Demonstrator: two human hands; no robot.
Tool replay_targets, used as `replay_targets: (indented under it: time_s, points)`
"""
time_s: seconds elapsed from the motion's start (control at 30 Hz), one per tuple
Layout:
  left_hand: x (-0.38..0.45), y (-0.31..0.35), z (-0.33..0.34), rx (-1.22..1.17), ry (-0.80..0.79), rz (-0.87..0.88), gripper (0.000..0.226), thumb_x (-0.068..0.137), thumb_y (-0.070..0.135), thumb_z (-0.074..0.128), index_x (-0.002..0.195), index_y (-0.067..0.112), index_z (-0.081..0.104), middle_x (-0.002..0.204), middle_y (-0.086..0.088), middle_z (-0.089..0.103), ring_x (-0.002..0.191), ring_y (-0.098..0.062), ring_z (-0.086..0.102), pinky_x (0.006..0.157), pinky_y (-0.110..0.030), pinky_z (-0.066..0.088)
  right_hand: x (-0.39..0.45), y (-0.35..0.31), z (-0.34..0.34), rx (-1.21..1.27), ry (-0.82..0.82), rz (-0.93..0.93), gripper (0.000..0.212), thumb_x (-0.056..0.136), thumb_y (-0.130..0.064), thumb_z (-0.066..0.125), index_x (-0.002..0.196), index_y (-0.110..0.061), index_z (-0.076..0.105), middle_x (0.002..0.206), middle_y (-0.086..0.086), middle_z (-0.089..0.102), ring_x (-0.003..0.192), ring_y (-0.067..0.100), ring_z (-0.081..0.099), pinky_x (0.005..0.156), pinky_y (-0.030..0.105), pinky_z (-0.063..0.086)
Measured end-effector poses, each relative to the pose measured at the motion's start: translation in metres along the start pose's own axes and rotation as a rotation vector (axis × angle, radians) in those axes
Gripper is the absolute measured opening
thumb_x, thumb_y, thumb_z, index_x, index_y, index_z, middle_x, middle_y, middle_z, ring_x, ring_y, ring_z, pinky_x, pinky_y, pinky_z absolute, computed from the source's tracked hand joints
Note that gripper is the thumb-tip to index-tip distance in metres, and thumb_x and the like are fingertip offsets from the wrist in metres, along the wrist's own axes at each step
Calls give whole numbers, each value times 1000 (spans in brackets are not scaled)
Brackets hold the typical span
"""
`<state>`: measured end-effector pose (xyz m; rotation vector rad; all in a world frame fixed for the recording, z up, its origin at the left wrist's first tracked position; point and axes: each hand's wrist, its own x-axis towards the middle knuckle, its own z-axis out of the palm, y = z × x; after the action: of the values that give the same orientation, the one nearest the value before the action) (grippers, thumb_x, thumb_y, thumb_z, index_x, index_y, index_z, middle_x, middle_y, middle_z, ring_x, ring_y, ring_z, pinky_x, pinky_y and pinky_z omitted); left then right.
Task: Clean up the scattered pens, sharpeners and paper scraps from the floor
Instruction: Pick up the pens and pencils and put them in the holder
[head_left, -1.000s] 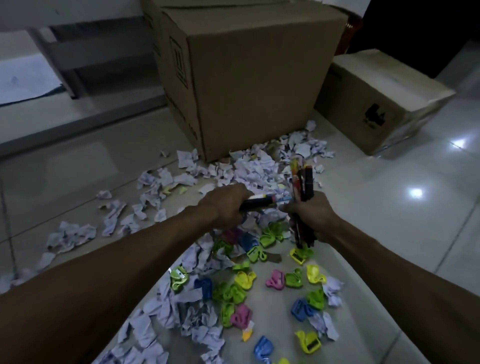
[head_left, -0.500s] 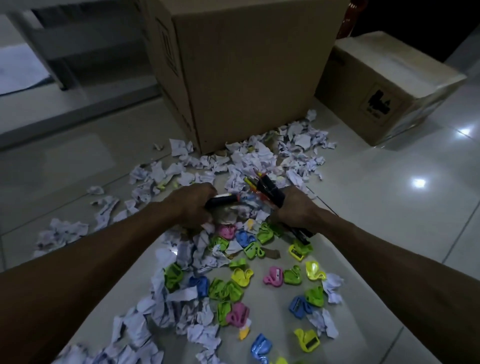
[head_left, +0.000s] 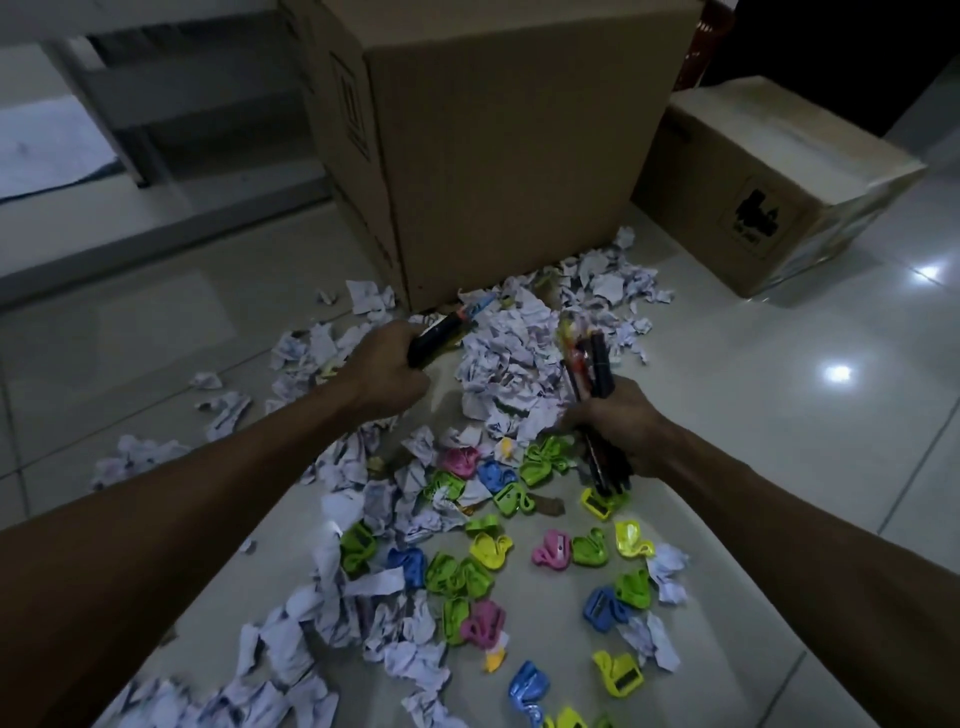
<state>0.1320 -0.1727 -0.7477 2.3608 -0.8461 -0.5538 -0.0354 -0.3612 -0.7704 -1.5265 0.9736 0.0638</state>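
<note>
Both hands are closed around pens: the left hand (head_left: 387, 371) grips one dark pen (head_left: 436, 335), and the right hand (head_left: 618, 423) grips a bunch of pens (head_left: 592, 364), too packed to count. Crumpled white paper scraps (head_left: 511, 364) lie in heaps on the shiny tiled floor (head_left: 779, 364). Over twenty little plastic sharpeners (head_left: 491, 551), green, yellow, pink and blue, lie near. Two brown cardboard boxes (head_left: 509, 150) stand behind.

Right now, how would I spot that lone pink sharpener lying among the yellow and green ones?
Start at the big cardboard box and come down past the heap of crumpled paper scraps to the right hand holding a bundle of pens. Below that hand sits a pink sharpener, between a yellow one and a green one; it is the only pink in that row.
</note>
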Motion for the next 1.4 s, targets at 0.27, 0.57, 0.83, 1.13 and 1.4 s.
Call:
replay_targets:
  time_s: [0.27, 0.57, 0.83, 1.13, 1.4]
  points:
    - [0, -7, -1, -220, 26, -126, 18, 79, -4, 58, 91, 9, 54, 68, -13, 46, 57, -26, 49, 53, -28, 39, -11, 12, 21, -498, -201, -108, 32, 72, 4, 73, 72, -16, 49, 68, 6, 55, 54, 18, 56, 52, 26, 48]
    - [-17, -28, -29, -306, 106, -205, 30, 79, -6, 58, 107, 5, 62, 65, -12, 52, 50, -24, 49, 51, -27, 39, -6, -5, 25, -280, -210, -51, 28, 76, 7, 73, 99, 5, 58, 67, 13, 58, 49, 23, 58, 48, 28, 50]
    - [-39, -45, -50, -318, 130, -241, 31, 80, -6, 60, 107, 11, 61, 69, -11, 58, 48, -23, 51, 49, -28, 42, 3, -17, 39, -8, -311, 215, 15, 84, 5, 63, 76, -4, 54, 56, 9, 57, 42, 18, 56, 42, 25, 47]
    - [-53, -63, -66, -435, 160, -376, 26, 79, -5, 67, 104, -2, 62, 79, -22, 61, 48, -23, 48, 45, -27, 41, -4, -24, 9, 435, -235, 226, 6, 89, 0, 55, 85, -4, 57, 51, 1, 49, 40, 12, 48, 42, 19, 43]
    - [-63, -54, -71, -777, 146, -508, 16, 88, 7, 66, 86, -2, 54, 65, -16, 54, 52, -25, 49, 59, -36, 45, -28, -13, 17, 343, -214, 222, 11, 87, -5, 65, 94, -7, 57, 60, 4, 54, 50, 16, 51, 44, 25, 47]
